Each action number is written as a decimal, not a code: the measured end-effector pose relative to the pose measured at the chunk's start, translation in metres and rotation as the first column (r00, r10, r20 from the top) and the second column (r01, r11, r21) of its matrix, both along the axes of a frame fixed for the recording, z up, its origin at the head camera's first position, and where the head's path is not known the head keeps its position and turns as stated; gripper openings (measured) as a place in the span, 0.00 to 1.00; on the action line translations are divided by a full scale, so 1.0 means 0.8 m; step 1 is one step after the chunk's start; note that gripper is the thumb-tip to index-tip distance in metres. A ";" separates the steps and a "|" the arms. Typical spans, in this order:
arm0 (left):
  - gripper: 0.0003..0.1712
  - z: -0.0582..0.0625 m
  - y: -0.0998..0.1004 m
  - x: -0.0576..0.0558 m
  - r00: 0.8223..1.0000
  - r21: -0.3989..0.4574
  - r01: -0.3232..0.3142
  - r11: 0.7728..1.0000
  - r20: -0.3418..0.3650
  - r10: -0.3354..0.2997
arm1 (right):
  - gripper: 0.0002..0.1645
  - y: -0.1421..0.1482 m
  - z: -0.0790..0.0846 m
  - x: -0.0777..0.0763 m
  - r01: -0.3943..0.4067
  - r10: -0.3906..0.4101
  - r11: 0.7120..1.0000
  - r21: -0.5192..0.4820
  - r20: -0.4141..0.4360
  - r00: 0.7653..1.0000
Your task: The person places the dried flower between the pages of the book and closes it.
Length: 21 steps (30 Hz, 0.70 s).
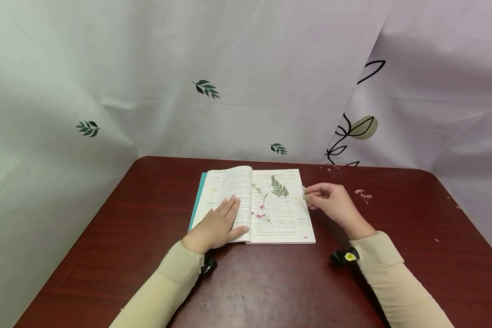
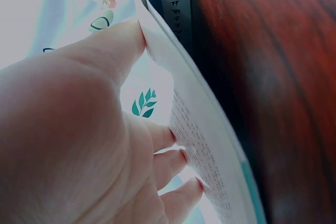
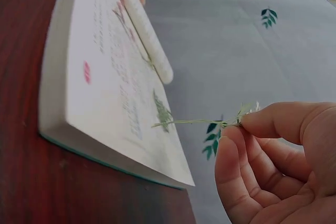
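An open book (image 1: 280, 232) with a teal cover lies on the table. Fingers spread, my left hand (image 1: 217, 226) rests on its left page, thumb near the spine; the left wrist view shows the fingertips on the print. On the right page lie a pressed fern leaf (image 1: 279, 187), a thin flower stem (image 1: 264, 196) and pink pressed flowers (image 1: 262, 216). Just past the book's right edge, my right hand (image 1: 332, 200) pinches a small dried flower (image 3: 239, 119) between thumb and index finger. Its thin stem points toward the page in the right wrist view.
Loose pink dried flowers (image 1: 365, 196) lie on the dark red table (image 1: 270, 287) to the right of my right hand. Small petal bits are scattered near the far edge and at the right. A pale curtain (image 1: 246, 91) with leaf prints hangs behind.
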<state>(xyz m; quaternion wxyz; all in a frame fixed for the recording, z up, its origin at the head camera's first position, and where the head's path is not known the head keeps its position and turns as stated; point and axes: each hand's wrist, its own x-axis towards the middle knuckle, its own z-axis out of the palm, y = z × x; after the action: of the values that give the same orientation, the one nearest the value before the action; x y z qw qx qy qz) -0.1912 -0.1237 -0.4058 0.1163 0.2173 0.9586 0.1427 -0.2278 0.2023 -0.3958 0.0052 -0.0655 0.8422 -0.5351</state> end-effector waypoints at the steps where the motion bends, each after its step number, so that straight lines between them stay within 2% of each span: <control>1: 0.48 0.000 0.000 0.000 1.000 0.000 -0.001 1.000 0.001 0.001 | 0.13 -0.002 -0.001 0.000 -0.003 0.003 1.000 -0.004 0.006 1.000; 8: 0.48 -0.001 -0.001 0.000 1.000 -0.002 -0.002 1.000 -0.001 0.002 | 0.15 -0.015 -0.008 -0.001 -0.023 0.025 0.998 -0.059 0.034 0.999; 15: 0.48 -0.003 -0.001 -0.001 1.000 -0.010 -0.006 1.000 -0.001 0.006 | 0.14 -0.032 -0.016 -0.002 -0.012 0.014 0.999 -0.038 0.050 0.999; 21: 0.48 -0.003 -0.001 -0.001 1.000 -0.010 -0.005 1.000 0.001 0.005 | 0.13 -0.043 -0.023 -0.002 -0.020 0.025 0.998 -0.061 0.092 0.995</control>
<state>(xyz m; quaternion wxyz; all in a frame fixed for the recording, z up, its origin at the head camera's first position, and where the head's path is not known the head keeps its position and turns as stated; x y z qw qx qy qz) -0.1923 -0.1241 -0.4085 0.1175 0.2142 0.9598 0.1382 -0.2295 0.1678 -0.4142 0.0485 -0.0502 0.8239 -0.5624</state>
